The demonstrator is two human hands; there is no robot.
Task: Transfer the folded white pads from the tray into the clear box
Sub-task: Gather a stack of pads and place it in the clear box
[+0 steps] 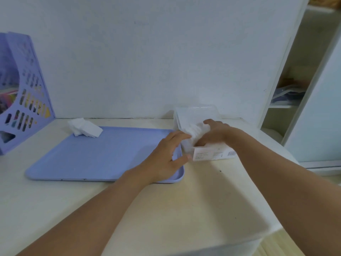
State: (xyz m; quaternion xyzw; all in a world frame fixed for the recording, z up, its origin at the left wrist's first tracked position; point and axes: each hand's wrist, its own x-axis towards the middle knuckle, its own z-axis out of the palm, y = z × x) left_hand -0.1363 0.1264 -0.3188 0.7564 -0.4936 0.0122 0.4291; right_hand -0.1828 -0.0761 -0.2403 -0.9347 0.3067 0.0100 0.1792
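A: Where are the pads?

B: Two lots. A small heap of folded white pads point(84, 129) lies on the far left corner of the blue tray point(96, 156), at about ten o'clock from the tray's middle. A second stack of pads point(195, 130) sits in the clear box point(199, 115), which stands on the surface point(166, 209) just off the tray's right edge, at three o'clock.

A: And the hands?

B: The right hand point(215, 133) reaches into the box, its fingers curled over the stack of pads there and pressing on them. The left hand point(166, 156) rests at the tray's right rim, fingers relaxed and slightly spread, thumb near the box's labelled front; whether it touches the box I cannot tell.

A: Anything else around?

B: A purple file holder point(22, 93) at nine o'clock against the wall, and a white shelf unit point(295, 89) at two o'clock.
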